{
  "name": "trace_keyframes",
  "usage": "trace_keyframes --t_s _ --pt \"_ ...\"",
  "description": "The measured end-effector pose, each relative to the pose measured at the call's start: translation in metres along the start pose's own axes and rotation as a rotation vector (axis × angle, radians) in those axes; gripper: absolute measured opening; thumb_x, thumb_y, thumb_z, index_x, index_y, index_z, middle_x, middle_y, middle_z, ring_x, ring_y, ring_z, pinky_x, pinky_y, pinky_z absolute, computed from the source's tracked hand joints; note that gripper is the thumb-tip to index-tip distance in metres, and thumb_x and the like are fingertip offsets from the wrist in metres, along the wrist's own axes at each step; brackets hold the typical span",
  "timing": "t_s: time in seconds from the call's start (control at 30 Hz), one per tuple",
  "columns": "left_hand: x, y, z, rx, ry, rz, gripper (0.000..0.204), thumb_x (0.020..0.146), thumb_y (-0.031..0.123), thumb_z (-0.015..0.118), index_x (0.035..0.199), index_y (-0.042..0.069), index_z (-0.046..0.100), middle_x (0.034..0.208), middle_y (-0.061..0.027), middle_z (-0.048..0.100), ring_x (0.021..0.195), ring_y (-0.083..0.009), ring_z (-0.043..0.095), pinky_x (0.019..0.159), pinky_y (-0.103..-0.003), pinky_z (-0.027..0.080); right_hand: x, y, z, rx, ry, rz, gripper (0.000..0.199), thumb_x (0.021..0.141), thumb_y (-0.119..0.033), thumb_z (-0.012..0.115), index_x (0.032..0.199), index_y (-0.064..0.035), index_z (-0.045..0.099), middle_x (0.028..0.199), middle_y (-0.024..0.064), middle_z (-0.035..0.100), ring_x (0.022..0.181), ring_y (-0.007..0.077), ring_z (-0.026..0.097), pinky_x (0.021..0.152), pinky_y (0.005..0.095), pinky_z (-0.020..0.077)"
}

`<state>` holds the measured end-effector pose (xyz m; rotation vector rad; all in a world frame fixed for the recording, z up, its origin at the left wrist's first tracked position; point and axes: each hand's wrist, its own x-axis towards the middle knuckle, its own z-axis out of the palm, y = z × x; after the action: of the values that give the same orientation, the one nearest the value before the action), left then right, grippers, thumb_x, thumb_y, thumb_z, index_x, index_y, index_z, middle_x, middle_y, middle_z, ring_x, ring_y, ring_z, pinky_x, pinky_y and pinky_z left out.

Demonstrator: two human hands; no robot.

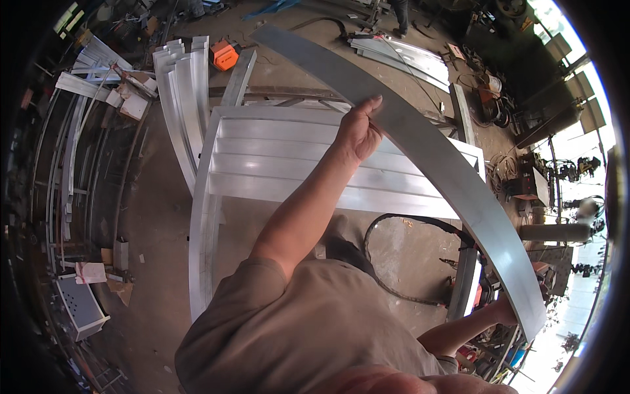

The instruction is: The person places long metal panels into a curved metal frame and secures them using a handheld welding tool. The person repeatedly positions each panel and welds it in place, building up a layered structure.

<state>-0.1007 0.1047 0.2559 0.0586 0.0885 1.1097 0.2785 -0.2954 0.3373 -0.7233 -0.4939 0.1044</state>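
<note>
Holding a long grey metal strip [420,141], the person stands over a frame of silvery metal slats [289,164] that lies on the workshop floor [157,197]. This is the only view, from the head camera.

The left hand [359,130] is up in the middle of the picture; its grip is clamped on the near edge of the strip, thumb on top and the other fingers hidden under the metal. The right hand [506,308] is low at the right side, at the strip's lower end. It touches the edge there, but I cannot tell if its grip is together or apart, because the strip covers most of it.

The strip runs in the air from the upper middle to the lower right, above the far right corner of the slatted frame.

A black cable [394,289] makes a loop on the floor near the frame's right side. More silvery profiles [184,85] lie beside the frame's left far corner, next to an orange tool [225,55].
</note>
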Motion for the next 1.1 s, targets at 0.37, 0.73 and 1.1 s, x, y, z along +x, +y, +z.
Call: trace_keyframes --t_s 0.37,0.73,1.1 --pt "-0.105 -0.069 0.014 0.331 0.070 0.143 0.047 0.093 0.012 0.075 0.134 0.009 0.054 0.129 -0.0024 0.059 0.120 -0.0190 0.056 0.106 -0.039 0.046 -0.022 0.057 -0.077 0.126 0.178 0.430 0.036 0.088 -0.038 0.072 0.114 -0.0144 0.065 0.100 -0.0035 0.068 0.092 0.0104 0.061 0.095 0.0370 0.0403" --pt "-0.171 -0.132 -0.051 0.383 0.510 0.200 0.055 0.095 0.029 0.075 0.142 0.013 0.052 0.142 0.0006 0.055 0.128 -0.0187 0.053 0.107 -0.041 0.045 0.062 0.129 -0.140 0.116 0.149 0.761 0.034 0.092 -0.040 0.070 0.117 -0.0174 0.068 0.097 -0.0079 0.068 0.085 0.0052 0.059 0.087 0.0287 0.0414" --pt "-0.253 -0.110 -0.100 0.166 0.616 0.517 0.054 0.098 0.040 0.072 0.140 0.010 0.055 0.134 -0.0014 0.062 0.122 -0.0202 0.060 0.106 -0.041 0.048 0.101 0.171 -0.153 0.019 0.114 0.941 0.032 0.096 -0.042 0.068 0.119 -0.0203 0.072 0.093 -0.0123 0.069 0.078 0.0000 0.056 0.079 0.0204 0.0425"
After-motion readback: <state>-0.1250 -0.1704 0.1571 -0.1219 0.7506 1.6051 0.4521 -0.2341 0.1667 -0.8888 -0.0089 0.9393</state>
